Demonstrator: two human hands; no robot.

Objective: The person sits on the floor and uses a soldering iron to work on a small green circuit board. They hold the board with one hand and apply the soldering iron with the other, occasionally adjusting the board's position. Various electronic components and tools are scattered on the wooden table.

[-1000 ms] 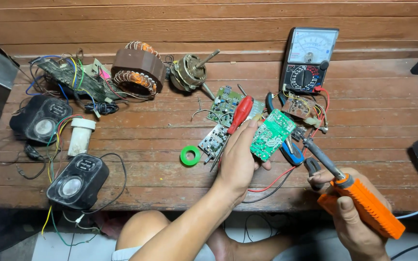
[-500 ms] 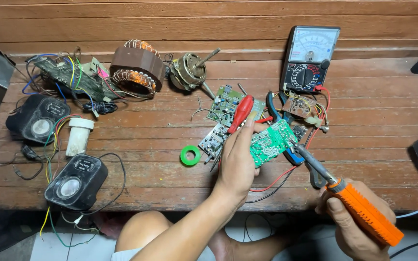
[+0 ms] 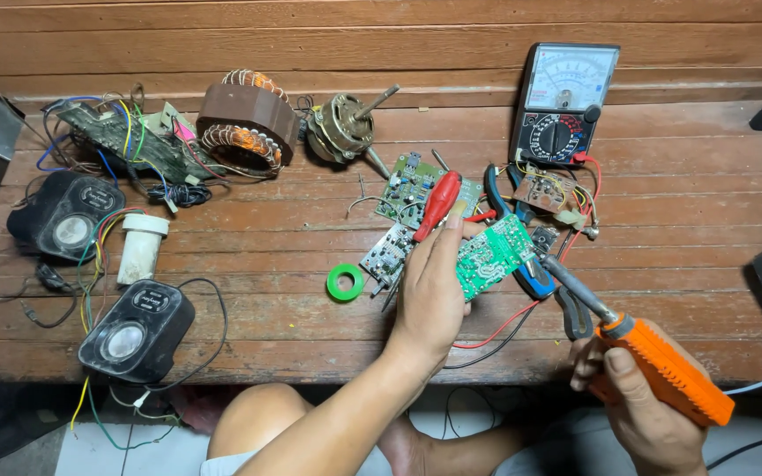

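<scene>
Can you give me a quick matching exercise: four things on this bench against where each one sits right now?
Things:
1. soldering iron
2. green circuit board
3. green tape roll
4. analog multimeter

Places:
A. leaning at the back wall
B. in the right hand
C. lying alone on the planks
D. in the left hand

Pairs: 1-B, 2-D, 3-C, 4-A

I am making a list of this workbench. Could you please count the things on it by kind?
Circuit boards: 5, one in the left hand
Black speakers: 2
Motor parts: 2
Meter: 1
Soldering iron: 1, in the right hand
Red-handled screwdriver: 1
Green tape roll: 1
White cylinder: 1
Total: 14
</scene>
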